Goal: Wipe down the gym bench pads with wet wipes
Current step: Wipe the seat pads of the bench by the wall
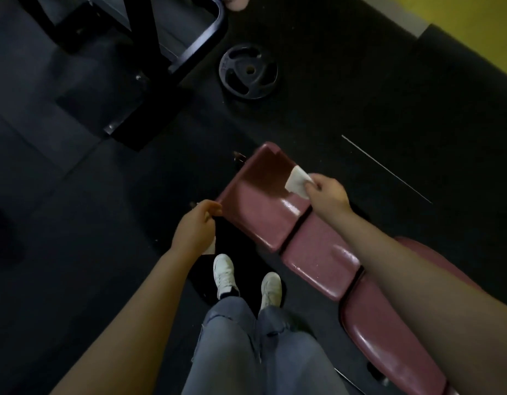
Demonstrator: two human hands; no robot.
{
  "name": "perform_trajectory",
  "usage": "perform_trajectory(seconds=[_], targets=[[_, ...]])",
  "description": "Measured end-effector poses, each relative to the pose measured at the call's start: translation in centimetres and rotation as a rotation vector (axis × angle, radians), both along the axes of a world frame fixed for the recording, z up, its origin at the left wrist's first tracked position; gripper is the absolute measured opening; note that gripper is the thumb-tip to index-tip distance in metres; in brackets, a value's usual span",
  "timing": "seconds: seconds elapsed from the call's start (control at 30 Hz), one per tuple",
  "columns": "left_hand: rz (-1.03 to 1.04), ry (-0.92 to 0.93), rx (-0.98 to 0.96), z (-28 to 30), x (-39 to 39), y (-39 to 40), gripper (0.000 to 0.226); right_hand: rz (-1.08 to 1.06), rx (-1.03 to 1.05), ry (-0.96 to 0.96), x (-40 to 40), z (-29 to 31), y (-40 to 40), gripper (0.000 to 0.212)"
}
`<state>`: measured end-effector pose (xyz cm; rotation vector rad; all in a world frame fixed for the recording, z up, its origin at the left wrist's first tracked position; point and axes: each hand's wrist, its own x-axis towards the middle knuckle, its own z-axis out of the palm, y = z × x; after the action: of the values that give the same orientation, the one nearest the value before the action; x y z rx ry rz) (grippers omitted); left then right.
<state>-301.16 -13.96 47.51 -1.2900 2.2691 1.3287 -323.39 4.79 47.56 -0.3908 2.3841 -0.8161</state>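
Observation:
A dark red gym bench with three pads runs from centre to lower right. The far end pad (260, 201) is wet and glossy in part. My right hand (326, 195) pinches a white wet wipe (297, 181) against that pad's right edge. My left hand (196, 226) is curled at the pad's left edge, with a small white piece (211, 248), maybe another wipe, showing under its palm. The middle pad (320, 258) and the near long pad (389, 332) lie partly under my right forearm.
A black weight plate (248, 71) lies flat on the dark rubber floor beyond the bench. A black machine frame (172, 38) stands at the upper left. My white shoes (223, 273) and jeans are just left of the bench. A yellow wall (460, 21) borders the upper right.

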Motion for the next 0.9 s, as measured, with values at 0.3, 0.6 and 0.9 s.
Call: perform_trajectory(seconds=[0.3,0.6,0.9], targets=[[0.073,0.061,-0.011,-7.3,-0.8,-2.6,0.061,-0.415,-0.054,0.233,-5.4,-8.8,-11.9,0.040],[0.414,0.118,0.370,-10.9,-0.8,-3.3,0.054,0.187,-0.274,0.529,6.2,-13.9,-11.4,0.042],[0.442,0.149,0.478,-11.0,0.2,-3.6,0.058,1.511,-0.403,0.616,4.3,-14.0,-9.1,0.036]])
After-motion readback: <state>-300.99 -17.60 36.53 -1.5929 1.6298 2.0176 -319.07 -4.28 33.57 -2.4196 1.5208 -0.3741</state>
